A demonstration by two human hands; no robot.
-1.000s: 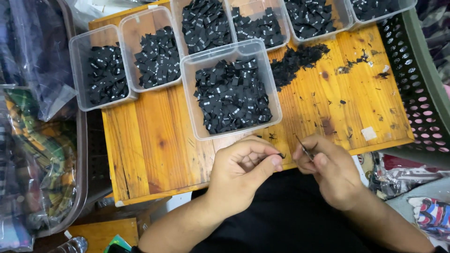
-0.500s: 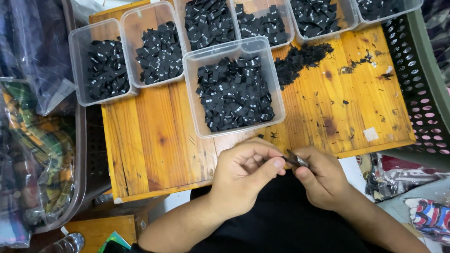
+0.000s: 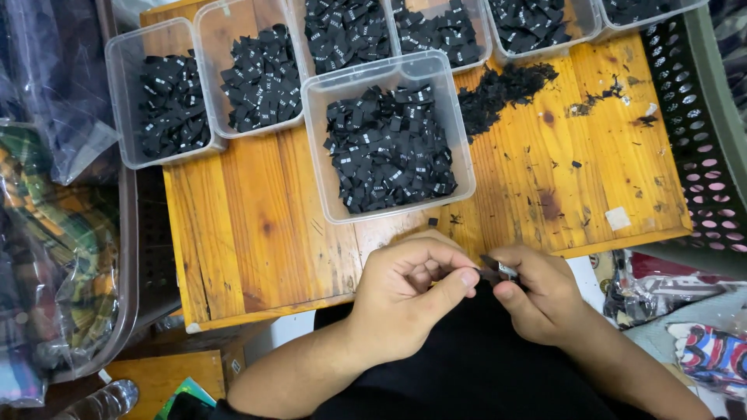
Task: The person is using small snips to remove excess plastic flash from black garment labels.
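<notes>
— Left hand (image 3: 405, 299)? Pinched on the small black tag (image 3: 489, 272), fingers together.
— Right hand (image 3: 537, 292)? Clamped on the same tag, near tabletop (image 3: 257, 249) edge, below the tub (image 3: 387, 136). Best kept taut, steady.

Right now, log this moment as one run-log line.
left hand: pinching small black tag | right hand: holding small dark tool | nearest: clear tub of black tags | surface: wooden board
</notes>
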